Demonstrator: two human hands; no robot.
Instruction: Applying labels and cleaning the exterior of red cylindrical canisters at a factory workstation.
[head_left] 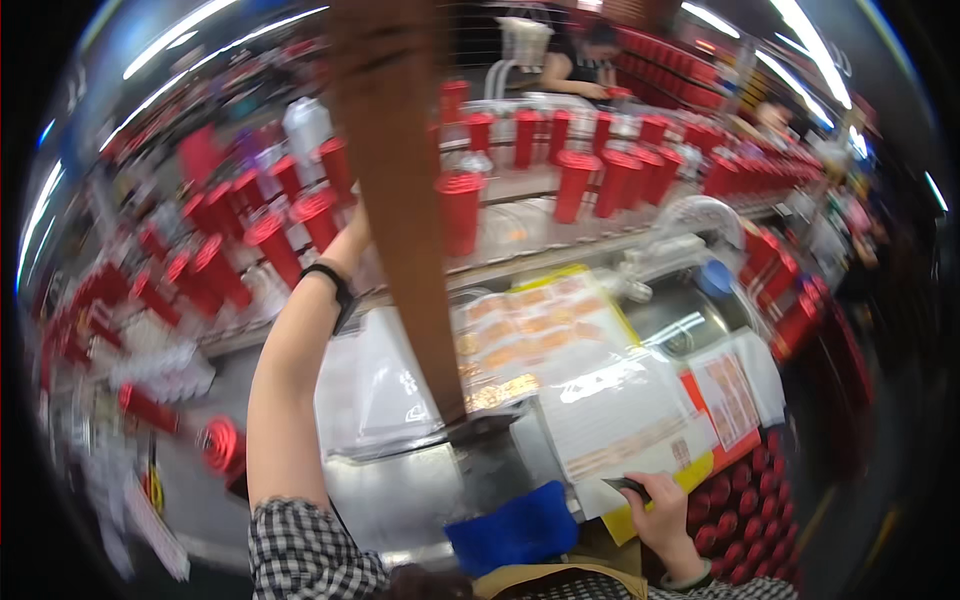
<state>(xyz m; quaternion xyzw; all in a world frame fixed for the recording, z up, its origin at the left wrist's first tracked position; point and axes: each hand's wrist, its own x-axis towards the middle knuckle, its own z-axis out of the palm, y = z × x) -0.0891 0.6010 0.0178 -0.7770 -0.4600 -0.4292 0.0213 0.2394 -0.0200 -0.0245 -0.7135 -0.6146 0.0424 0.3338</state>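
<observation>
My left arm stretches forward over the bench, and my left hand [358, 228] is at the row of red lidded tumblers, partly behind a brown post [400, 200]. Its fingers are hidden there, so a grip cannot be made out. The nearest red tumbler [318, 218] stands just left of that hand. Low on the right, my right hand [658, 512] is closed on a small dark flat tool [626, 486], its kind unclear. Under it lies a white printed sheet [610, 420], with an orange-patterned sheet [540, 325] behind.
A conveyor [520, 225] carries several red tumblers across the far side. A metal basin [680, 325] with a blue cap [714, 278] sits right. A blue cloth [512, 528] hangs at the near edge. Packed red tumblers [745, 515] fill the lower right. Another person [580, 65] works opposite.
</observation>
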